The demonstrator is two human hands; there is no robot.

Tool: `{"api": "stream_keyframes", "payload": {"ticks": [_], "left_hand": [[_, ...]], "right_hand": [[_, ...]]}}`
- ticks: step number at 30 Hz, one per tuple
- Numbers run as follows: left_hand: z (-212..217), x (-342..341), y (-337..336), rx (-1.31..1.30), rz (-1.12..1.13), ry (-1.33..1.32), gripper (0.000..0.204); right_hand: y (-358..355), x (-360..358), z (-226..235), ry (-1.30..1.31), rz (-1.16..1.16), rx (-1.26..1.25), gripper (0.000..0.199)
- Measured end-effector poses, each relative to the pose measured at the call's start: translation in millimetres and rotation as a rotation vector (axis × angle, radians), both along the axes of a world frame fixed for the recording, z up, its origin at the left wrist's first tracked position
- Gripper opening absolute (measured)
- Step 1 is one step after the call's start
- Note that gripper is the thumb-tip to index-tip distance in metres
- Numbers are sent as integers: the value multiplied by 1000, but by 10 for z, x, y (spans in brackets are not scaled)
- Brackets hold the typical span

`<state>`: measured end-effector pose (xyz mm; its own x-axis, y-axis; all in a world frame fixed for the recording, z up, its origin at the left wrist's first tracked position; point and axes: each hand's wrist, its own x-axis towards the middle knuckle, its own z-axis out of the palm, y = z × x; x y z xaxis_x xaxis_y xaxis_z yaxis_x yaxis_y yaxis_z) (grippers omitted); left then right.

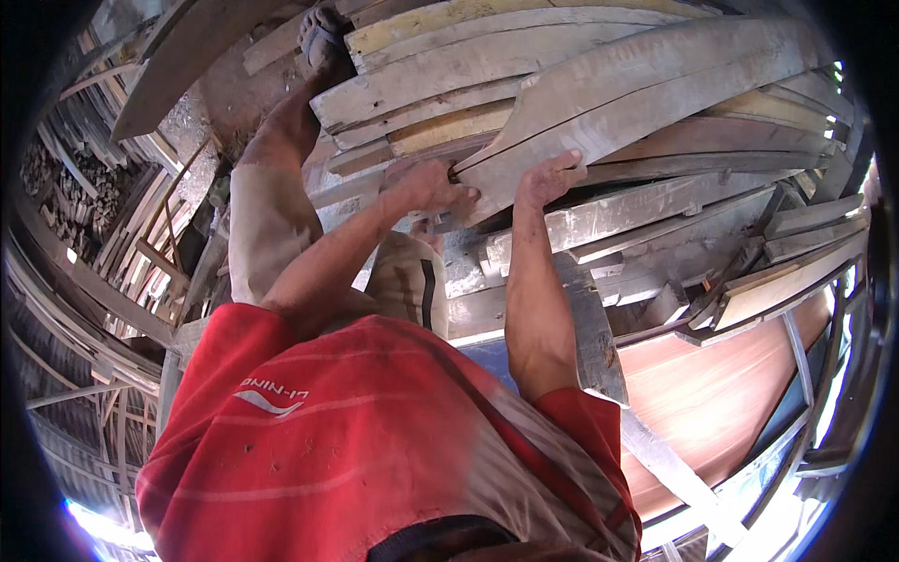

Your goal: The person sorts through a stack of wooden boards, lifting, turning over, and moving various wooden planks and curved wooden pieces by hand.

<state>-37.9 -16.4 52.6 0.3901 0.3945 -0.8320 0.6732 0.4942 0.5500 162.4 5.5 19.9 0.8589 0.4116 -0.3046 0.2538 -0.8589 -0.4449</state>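
Both my hands grip the near end of a wide, weathered grey plank point(646, 89) that lies slanted on top of a stack of boards point(440, 70). My left hand point(433, 187) curls around the plank's lower left corner. My right hand point(554, 176) clamps its end edge just to the right, fingers over the top face. My red shirt fills the lower part of the view. My left leg in beige shorts stretches up along the left, with the bare foot point(323, 36) beside the stack.
More grey boards point(655, 211) lie under and right of the plank. A reddish-brown curved sheet point(721, 384) sits at lower right, with a grey beam point(595, 337) in front of it. Loose timber and slats point(122, 225) pile up at the left.
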Motion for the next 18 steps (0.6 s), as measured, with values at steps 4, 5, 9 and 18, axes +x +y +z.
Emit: {"api": "stream_keyframes", "payload": {"ticks": [4,5,9,18], "left_hand": [[-70,10,90,-121,-22,-6,66],[-140,20,42,-109,-27,-30,66],[-251,50,-55,-259,36,-109,70],[-559,170,-384,-104,93,-72,79]], "right_hand": [[-21,33,-29,-11,38,34,67],[-6,5,-23,-2,30,27,67],[-51,23,-90,-27,32,24,66],[-125,108,-339,-102,57,48,67]]}}
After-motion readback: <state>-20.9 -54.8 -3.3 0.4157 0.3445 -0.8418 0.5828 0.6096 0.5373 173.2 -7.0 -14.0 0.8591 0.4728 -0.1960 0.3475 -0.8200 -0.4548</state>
